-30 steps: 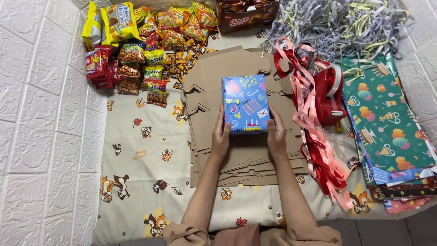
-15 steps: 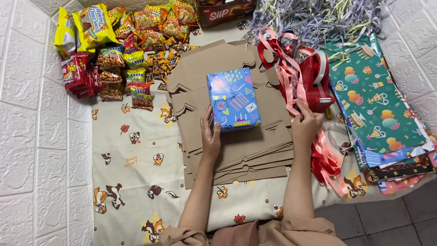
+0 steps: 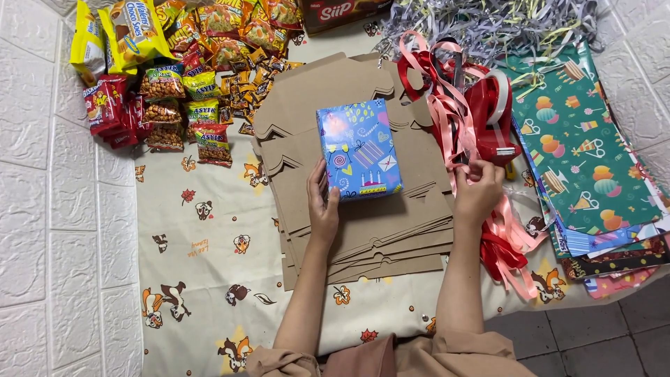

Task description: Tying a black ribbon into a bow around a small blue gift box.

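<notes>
My left hand [image 3: 323,202] lay flat against the wrapped box [image 3: 359,149] at frame centre. My right hand [image 3: 478,188] pinched pink ribbon [image 3: 453,119]; freeing one strand seemed next.

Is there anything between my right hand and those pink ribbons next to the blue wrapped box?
Nothing visible does. The right hand already has its fingers on the pink satin ribbons beside the red tape dispenser, while the left hand rests against the blue gift-wrapped box.
</notes>
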